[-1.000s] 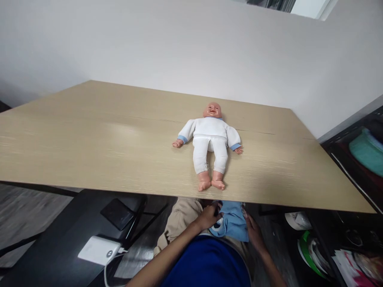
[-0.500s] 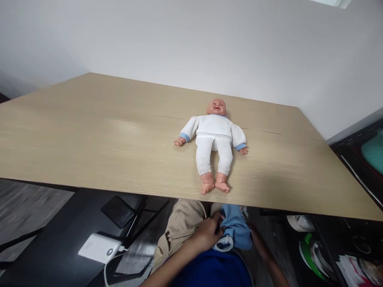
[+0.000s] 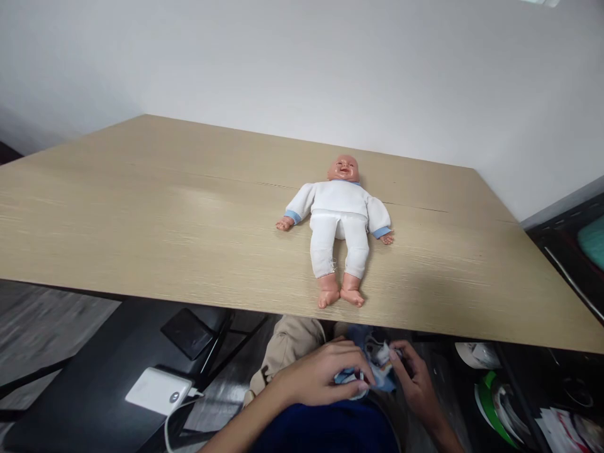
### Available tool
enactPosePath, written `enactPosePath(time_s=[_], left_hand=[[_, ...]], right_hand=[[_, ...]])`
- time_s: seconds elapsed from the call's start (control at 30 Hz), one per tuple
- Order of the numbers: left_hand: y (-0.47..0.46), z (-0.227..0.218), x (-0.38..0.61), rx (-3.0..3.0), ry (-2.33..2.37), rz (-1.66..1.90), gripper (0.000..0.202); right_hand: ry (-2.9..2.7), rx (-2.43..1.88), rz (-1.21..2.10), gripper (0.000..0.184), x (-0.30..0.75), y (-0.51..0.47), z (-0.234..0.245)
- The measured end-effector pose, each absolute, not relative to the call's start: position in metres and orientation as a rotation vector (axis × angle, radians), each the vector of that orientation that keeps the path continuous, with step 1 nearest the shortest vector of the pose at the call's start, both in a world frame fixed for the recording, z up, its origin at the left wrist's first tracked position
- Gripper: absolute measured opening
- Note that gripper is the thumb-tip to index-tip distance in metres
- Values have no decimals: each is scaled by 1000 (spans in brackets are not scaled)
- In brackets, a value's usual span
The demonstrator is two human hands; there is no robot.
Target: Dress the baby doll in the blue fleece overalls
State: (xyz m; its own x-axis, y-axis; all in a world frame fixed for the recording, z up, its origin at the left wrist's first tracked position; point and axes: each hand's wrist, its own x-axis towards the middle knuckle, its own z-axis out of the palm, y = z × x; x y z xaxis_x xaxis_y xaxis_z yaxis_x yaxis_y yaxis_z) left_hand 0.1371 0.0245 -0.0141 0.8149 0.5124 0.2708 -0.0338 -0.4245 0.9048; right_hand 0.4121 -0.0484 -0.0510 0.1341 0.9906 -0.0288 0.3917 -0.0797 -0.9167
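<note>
On my lap, below the table's front edge, lies a bunched light-blue cloth garment point(image 3: 387, 382) with a white-and-dark patterned part. My left hand point(image 3: 333, 372) grips its left side, with the thumb and fingers curled round the cloth. At the garment's right side, my right hand point(image 3: 415, 377) pinches the white part between thumb and fingers. The garment's exact kind is hidden by its folds and my hands. Above on the wooden table point(image 3: 212, 245) a baby doll point(image 3: 340, 211) lies on its back, feet toward me, in a white top with blue cuffs and white leggings. Neither hand touches it.
To the left, a black chair seat point(image 3: 94, 371) holds a white power bank point(image 3: 153, 389) with a cable and a dark phone point(image 3: 187, 332). A dark shelf on the right carries a green-rimmed round item point(image 3: 488, 402) and papers point(image 3: 557, 428). Behind the table is a wall point(image 3: 302, 69).
My left hand has shifted over the garment's near part. The right hand has risen into view from beside it and now pinches it. The garment has turned, showing its patterned part. The doll stays put.
</note>
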Motion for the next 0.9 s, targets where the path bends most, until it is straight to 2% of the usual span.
enactPosePath(time_s=[0.07, 0.1, 0.2, 0.27, 0.33, 0.37, 0.4, 0.47, 0.5, 0.57, 0.73, 0.8, 0.9], left_hand=[[31, 5, 133, 1938, 297, 840, 21], [37, 13, 132, 1945, 290, 927, 28], [66, 43, 131, 1934, 264, 1037, 68], [92, 67, 133, 1913, 229, 966, 98], [120, 96, 135, 1827, 159, 785, 108], [134, 111, 135, 1758, 126, 699, 103], [147, 127, 136, 1713, 72, 643, 88], [172, 156, 135, 1722, 5, 510, 50], [184, 168, 134, 1739, -47, 434, 42], [206, 188, 130, 1793, -96, 444, 40], [243, 211, 114, 1978, 39, 687, 41], [252, 216, 110, 1948, 96, 760, 49], [263, 222, 108, 1898, 173, 772, 70]], right_hand=[[-1522, -1423, 971, 36, 399, -39, -9], [-1577, -1351, 964, 32, 394, -33, 12], [-1743, -1155, 797, 15, 387, -9, 75], [-1832, -1013, 708, 4, 387, 8, 114], [-1901, -881, 734, 13, 387, 26, 149], [-1950, -809, 750, 18, 387, 36, 165], [-1954, -770, 764, 18, 385, 47, 179], [-1942, -719, 746, 13, 381, 71, 203], [-1898, -704, 724, 8, 377, 83, 211], [-1815, -680, 784, 2, 370, 110, 223], [-1781, -669, 927, 21, 353, 159, 233], [-1781, -715, 844, 25, 348, 171, 238], [-1822, -780, 714, 21, 344, 185, 249]])
